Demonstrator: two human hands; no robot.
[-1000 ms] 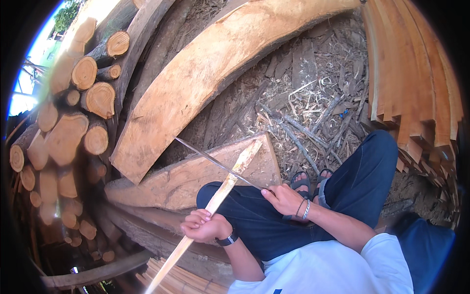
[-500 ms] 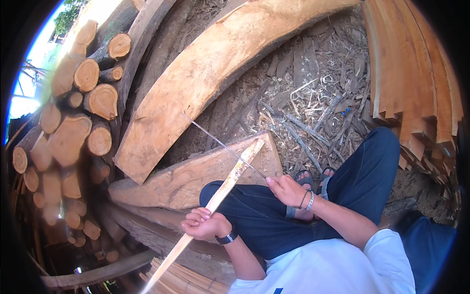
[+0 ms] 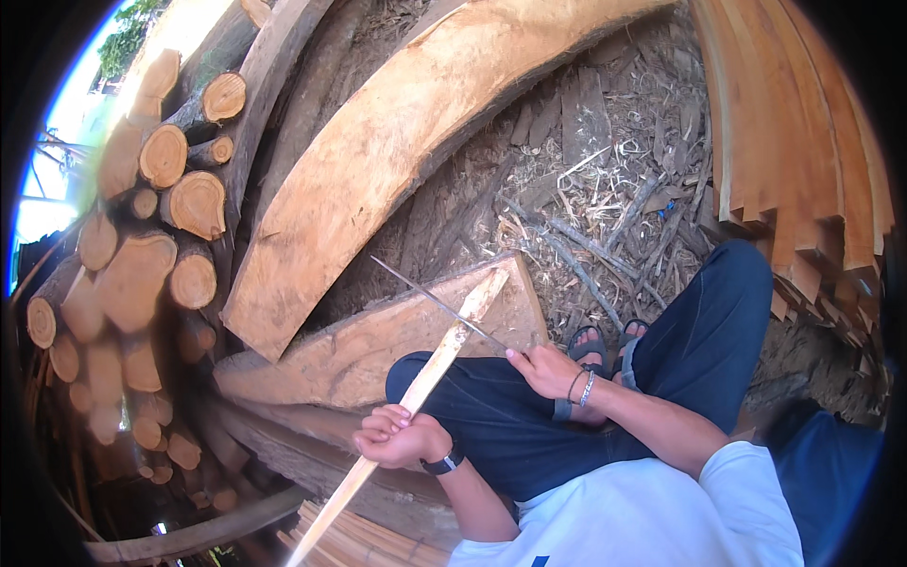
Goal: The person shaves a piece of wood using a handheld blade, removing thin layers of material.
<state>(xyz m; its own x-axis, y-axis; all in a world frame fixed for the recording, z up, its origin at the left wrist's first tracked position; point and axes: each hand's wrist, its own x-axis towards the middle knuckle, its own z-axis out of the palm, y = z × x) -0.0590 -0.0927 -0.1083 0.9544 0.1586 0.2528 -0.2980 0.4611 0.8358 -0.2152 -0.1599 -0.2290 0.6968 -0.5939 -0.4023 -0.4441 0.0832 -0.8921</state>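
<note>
My left hand [image 3: 402, 437] stays closed around the long pale wooden stick [image 3: 435, 369], slanted before me; my right hand [image 3: 548, 369] grips the thin grey metal blade [image 3: 416, 286]. Its tip now appears lower — clear of the curved tan slab [image 3: 378, 170] — yet the blade still crosses the stick, so work stays there.

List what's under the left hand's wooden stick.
Far end: wedge-shaped wooden slab; middle: dark blue trousers; near end: thin wooden strips. Surfaces directly beneath the wooden stick and left hand are covered; contact can't be told.

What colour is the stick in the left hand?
The stick is pale yellow with brownish specks; head view.
</note>
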